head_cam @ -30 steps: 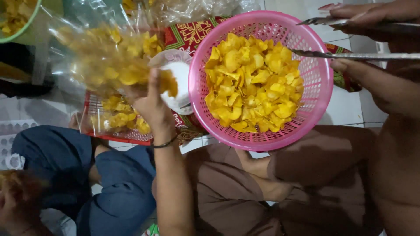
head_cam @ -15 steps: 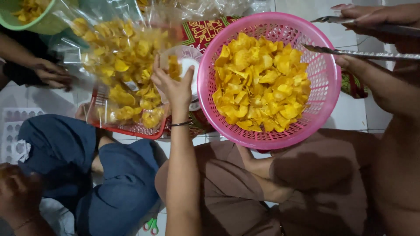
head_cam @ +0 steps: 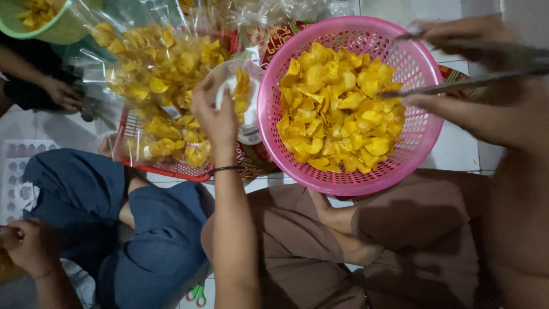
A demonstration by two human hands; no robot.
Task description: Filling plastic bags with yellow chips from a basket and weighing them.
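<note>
Pink basket (head_cam: 426, 143): sat round and full, resting partly on a brown-clothed lap; taken as the landmark for everything below.
Clear bag (head_cam: 154, 74): lay left of the pink basket on a red tray (head_cam: 166, 167), stuffed with the same yellow chips; looked thin, slick and crackly, probably best gripped at the gathered neck and not squeezed round the belly.
Yellow chips (head_cam: 337, 109): heaped inside the pink basket to the rim; judged very light, stiff and brittle, likely greasy to the touch; better lifted from beneath or pinched softly in a loose bunch, since a hard squeeze would probably shatter them.
Right hand (head_cam: 457, 114): hung over the right rim of the pink basket, blurred; fingers (head_cam: 452, 31) clenched round the metal tongs.
Left hand (head_cam: 217, 114): reached up just left of the pink basket, a dark band at the wrist; fingers curled, grasping the edge of the white cup.
Metal tongs (head_cam: 474, 83): stretched in from the right, both arms spread apart, the lower tip touching the chips near the right side of the pink basket.
White cup (head_cam: 251, 129): sat between the clear bag and the left rim of the pink basket, a few chips in it; looked light and rigid, easy to hold by the rim.
</note>
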